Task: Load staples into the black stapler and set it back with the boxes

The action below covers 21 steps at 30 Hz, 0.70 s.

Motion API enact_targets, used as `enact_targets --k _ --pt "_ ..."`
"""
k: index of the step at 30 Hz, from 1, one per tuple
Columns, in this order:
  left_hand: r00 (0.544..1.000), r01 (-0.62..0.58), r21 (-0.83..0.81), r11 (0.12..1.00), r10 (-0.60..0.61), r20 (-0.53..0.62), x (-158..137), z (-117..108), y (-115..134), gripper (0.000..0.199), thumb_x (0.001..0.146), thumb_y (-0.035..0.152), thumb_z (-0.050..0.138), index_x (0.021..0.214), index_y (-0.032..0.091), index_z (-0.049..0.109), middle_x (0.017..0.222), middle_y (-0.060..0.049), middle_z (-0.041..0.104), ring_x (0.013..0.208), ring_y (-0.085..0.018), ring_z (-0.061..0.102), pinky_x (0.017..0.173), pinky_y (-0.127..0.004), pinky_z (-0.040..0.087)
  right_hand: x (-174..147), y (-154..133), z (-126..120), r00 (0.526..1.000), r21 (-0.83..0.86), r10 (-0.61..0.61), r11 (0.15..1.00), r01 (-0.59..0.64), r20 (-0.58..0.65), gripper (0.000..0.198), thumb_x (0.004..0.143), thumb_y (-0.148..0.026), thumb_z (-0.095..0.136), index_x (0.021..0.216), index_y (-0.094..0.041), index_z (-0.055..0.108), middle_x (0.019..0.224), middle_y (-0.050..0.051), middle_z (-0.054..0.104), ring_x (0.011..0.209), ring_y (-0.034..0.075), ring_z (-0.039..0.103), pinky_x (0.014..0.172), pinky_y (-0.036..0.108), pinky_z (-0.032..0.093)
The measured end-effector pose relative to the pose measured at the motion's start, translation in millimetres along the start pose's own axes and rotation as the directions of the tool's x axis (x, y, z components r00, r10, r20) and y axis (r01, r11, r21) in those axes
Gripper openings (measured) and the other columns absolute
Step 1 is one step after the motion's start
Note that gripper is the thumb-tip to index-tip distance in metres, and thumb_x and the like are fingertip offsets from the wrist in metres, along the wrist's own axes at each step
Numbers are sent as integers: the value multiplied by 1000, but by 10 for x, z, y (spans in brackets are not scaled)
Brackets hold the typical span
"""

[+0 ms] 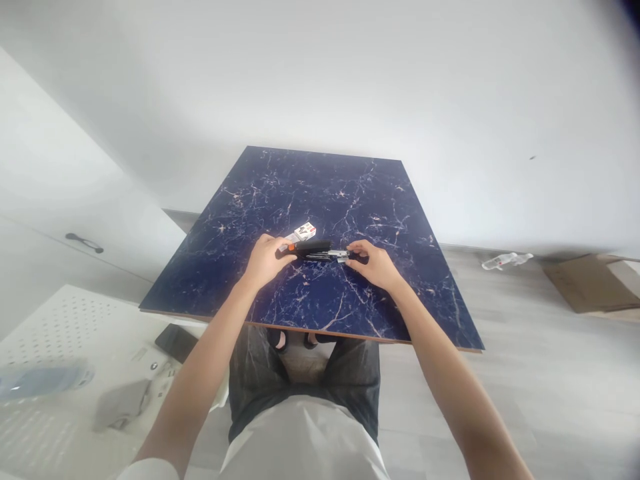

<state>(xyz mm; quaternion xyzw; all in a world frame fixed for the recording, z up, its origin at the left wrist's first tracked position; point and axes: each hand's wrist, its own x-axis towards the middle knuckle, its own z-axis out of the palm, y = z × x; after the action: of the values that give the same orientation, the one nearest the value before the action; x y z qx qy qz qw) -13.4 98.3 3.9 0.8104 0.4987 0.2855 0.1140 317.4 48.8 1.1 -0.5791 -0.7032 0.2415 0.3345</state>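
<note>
A black stapler (pixel 315 248) lies across the near half of the dark blue marbled table (pixel 320 193). Its top looks raised, and silver metal shows toward its right end. My left hand (pixel 267 260) grips the left end, beside a small orange part. At the other end, my right hand (pixel 375 265) has its thumb and fingers closed around the silver tip; its fingertips partly hide what they pinch. Just behind the stapler rests a small white box (pixel 305 231) with red and dark print, its left part reaching behind my left fingers.
At the lower left stands a white perforated surface (pixel 65 320) with a dark flat object (pixel 176 343) and a clear plastic item (pixel 45 383). On the floor to the right lie a clear bottle (pixel 506 261) and a cardboard box (pixel 593 283). A white wall (pixel 320 80) rises behind the table.
</note>
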Motion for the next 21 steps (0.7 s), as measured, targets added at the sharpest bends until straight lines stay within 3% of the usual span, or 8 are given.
enact_targets --k 7,10,15,21 --pt "1000 2 14 1000 -2 -21 -29 -27 -39 34 85 32 82 118 25 72 109 -9 72 110 -31 60 93 -44 53 -1 -87 -70 994 -114 -22 993 34 109 24 85 -26 75 102 -27 58 98 1 81 89 22 75 88 38 58" --pt "1000 -18 -9 1000 17 -13 -33 -24 -34 33 87 31 81 118 25 72 113 -8 73 111 -31 59 95 -45 52 -17 -46 -171 995 -144 -32 989 46 92 26 83 -25 76 100 -27 56 92 0 80 80 21 74 83 36 57" --pt "1000 -25 -18 1000 25 10 -30 -44 2 35 89 30 78 122 24 71 119 -8 74 111 -30 58 94 -44 51 113 -119 -229 993 -100 -116 988 114 -13 21 84 -29 73 97 -26 56 96 2 79 88 23 73 89 40 55" --pt "998 -55 -28 998 55 -14 -38 -31 -9 33 89 28 78 120 22 71 119 -7 74 108 -29 58 94 -42 50 392 -280 -63 954 -146 -279 945 293 107 16 82 -23 72 92 -26 60 94 1 77 95 26 66 86 40 52"
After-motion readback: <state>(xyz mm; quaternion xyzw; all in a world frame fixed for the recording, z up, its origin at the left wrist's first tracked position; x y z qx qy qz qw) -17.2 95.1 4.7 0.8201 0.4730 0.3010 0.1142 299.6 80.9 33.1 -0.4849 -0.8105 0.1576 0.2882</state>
